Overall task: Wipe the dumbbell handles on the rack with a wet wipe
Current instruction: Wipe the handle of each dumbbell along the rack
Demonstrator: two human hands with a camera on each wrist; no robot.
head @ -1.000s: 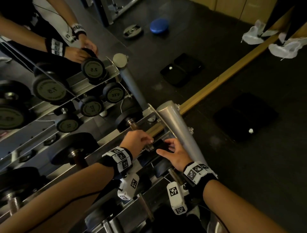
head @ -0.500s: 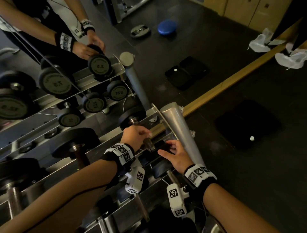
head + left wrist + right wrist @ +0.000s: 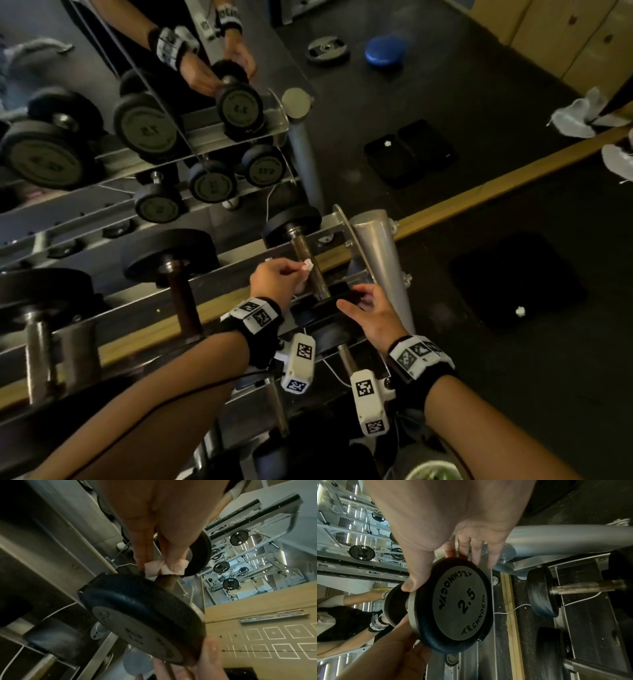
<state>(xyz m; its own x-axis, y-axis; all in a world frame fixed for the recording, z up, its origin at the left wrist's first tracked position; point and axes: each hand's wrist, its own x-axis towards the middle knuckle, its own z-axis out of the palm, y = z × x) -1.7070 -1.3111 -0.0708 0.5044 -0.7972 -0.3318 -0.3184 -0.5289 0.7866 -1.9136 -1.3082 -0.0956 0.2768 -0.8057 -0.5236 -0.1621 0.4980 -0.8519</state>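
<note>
A small 2.5 dumbbell (image 3: 310, 270) lies on the top tier at the right end of the rack (image 3: 212, 308). My left hand (image 3: 301, 270) pinches a crumpled white wet wipe (image 3: 307, 265) against the left side of its rusty handle. In the left wrist view the wipe (image 3: 161, 568) sits between my fingertips, just behind the near plate (image 3: 142, 615). My right hand (image 3: 356, 298) grips the rim of that near plate (image 3: 458, 608) between thumb and fingers. The far plate (image 3: 293, 222) sits against the mirror.
Larger dumbbells (image 3: 171, 253) lie to the left on the same tier, smaller ones (image 3: 542, 592) on the tier below. A silver rack post (image 3: 376, 260) stands just right of my right hand. The mirror (image 3: 144, 130) rises behind. A black mat (image 3: 513, 291) lies on the floor.
My left hand has eased off the handle toward its left side, so the wipe and more bare handle now show. My right hand keeps its hold on the near plate.
</note>
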